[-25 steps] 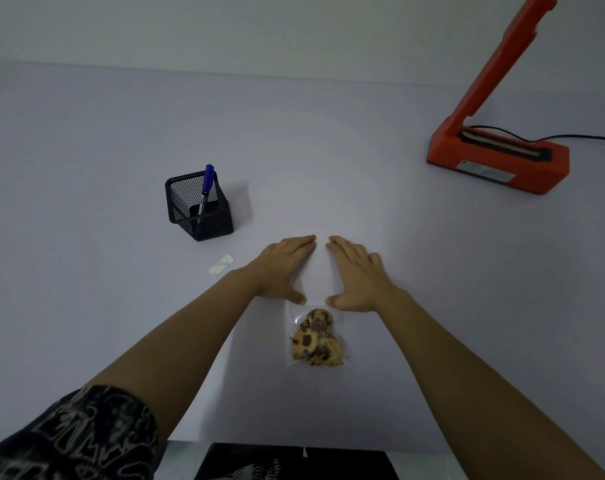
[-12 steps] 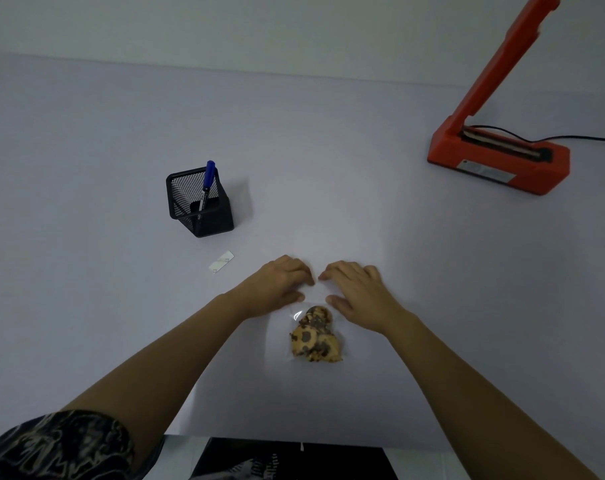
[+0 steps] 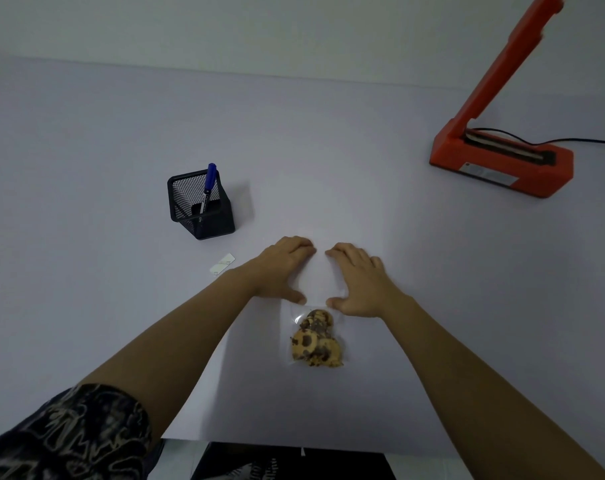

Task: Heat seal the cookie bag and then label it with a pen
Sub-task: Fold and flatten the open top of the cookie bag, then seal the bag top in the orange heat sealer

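The location is a small indoor packing workstation on a plain white table (image 3: 86, 237) that stands against a pale wall (image 3: 224, 26). Bench equipment identifies it: an orange impulse heat sealer (image 3: 543, 178) with raised arm and black power cord (image 3: 592, 141) at the far right, and a black mesh pen holder (image 3: 204, 216) with a blue pen (image 3: 211, 178) at the left. A small white label (image 3: 222, 264) and a clear cookie bag (image 3: 316, 339) lie on the table nearer the front edge.
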Demonstrator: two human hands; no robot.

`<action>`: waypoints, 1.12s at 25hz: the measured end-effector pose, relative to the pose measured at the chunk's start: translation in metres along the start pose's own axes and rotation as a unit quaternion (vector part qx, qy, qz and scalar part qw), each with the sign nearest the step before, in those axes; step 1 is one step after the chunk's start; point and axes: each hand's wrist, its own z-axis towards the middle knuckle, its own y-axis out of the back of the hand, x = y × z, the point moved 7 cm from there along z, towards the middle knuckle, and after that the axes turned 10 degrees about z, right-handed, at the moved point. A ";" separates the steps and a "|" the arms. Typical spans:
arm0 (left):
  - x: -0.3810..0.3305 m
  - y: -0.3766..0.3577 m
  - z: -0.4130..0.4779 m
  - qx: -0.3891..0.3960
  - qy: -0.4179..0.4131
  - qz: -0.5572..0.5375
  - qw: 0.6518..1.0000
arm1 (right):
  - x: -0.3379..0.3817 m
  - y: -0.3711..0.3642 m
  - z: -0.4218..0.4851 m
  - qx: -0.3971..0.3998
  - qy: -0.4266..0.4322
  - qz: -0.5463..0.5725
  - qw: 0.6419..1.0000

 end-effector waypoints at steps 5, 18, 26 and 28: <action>0.003 0.004 0.008 0.013 0.017 0.026 0.999 | -0.001 0.006 0.014 0.030 -0.029 0.001 0.999; 0.000 0.026 0.006 -0.014 0.018 -0.026 0.999 | -0.009 0.023 0.008 -0.026 -0.015 0.184 0.982; -0.036 0.073 0.041 -0.060 0.006 -0.023 0.998 | -0.058 0.089 -0.017 -0.155 -0.057 0.177 0.970; -0.054 0.080 0.066 -0.056 0.002 -0.027 0.998 | -0.088 0.112 -0.031 -0.193 -0.088 0.169 0.963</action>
